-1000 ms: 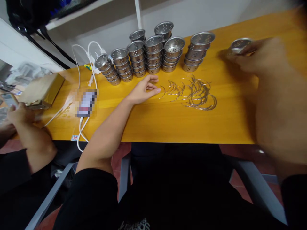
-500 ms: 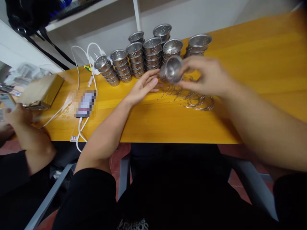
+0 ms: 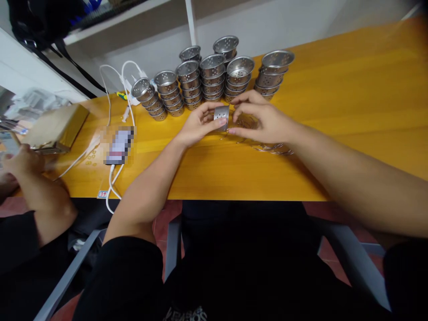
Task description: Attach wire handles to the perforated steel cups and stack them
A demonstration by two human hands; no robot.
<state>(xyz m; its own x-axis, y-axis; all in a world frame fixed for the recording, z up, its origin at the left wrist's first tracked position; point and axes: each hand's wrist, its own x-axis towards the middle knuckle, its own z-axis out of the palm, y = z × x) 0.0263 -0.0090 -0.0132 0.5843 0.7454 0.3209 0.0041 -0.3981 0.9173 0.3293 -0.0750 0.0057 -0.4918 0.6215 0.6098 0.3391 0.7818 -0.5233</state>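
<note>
My left hand (image 3: pixel 197 126) is closed around a small perforated metal strainer cup (image 3: pixel 220 117), thumb along its near side. The cup lies tipped on its side, its rim facing right. Close to that rim is my right hand (image 3: pixel 259 117), fingers curved and apart, with nothing visible between them; whether a fingertip touches the rim I cannot tell. Thin bent metal wires (image 3: pixel 273 148) lie on the table under and beside my right hand, partly hidden by it. Behind both hands stand several stacks of the same cups (image 3: pixel 212 67).
On the left, a phone (image 3: pixel 119 146) with white cables rests on the wooden table (image 3: pixel 240 178). Farther left are a cardboard box (image 3: pixel 58 127) and another person's hand (image 3: pixel 25 160). A white shelf (image 3: pixel 117 20) runs behind the table.
The strainer cup has passed from my right hand to my left and turned onto its side. My right hand has moved slightly left and down, its fingers now apart.
</note>
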